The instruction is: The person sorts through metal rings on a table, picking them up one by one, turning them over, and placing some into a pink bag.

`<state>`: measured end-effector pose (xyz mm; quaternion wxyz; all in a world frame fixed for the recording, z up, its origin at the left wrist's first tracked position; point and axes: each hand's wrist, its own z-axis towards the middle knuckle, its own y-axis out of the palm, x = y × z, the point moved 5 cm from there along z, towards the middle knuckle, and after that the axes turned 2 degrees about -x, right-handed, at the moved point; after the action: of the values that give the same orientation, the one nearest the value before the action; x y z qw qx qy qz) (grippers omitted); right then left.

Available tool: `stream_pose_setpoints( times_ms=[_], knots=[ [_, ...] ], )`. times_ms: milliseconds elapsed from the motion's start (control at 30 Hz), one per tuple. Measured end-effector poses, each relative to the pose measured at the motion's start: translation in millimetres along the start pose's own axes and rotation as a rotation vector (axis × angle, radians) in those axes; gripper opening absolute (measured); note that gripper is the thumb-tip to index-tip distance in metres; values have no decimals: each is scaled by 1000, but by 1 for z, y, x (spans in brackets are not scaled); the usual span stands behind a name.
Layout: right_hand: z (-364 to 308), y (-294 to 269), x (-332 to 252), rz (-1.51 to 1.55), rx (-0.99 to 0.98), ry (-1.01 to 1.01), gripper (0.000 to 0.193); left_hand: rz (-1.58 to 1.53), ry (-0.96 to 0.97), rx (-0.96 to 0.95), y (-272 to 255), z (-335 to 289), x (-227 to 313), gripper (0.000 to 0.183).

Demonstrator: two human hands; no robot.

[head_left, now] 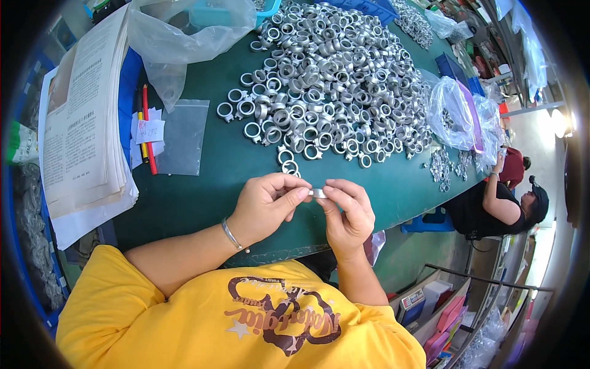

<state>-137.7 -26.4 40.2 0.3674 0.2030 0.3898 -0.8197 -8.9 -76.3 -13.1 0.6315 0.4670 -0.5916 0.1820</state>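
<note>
1. A small metal ring is pinched between the fingertips of the left hand and right hand, above the green table.
2. A heap of metal rings is seen at twelve o'clock.
3. Stacked papers lie at ten o'clock.

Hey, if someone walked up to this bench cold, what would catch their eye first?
First the big heap of silvery metal rings spread over the far half of the green table. Next, near the table's front edge, the left hand and right hand pinching one small metal piece between their fingertips.
</note>
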Motion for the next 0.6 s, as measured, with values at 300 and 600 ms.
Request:
stream_pose_setpoints(
  times_ms=[300,600],
  knots=[
    [-22,6,33,720,40,827,14,-77,44,85,-5,0,3,12],
    [-26,10,37,925,-15,936,14,-21,62,77,-5,-1,5,10]
  ],
)
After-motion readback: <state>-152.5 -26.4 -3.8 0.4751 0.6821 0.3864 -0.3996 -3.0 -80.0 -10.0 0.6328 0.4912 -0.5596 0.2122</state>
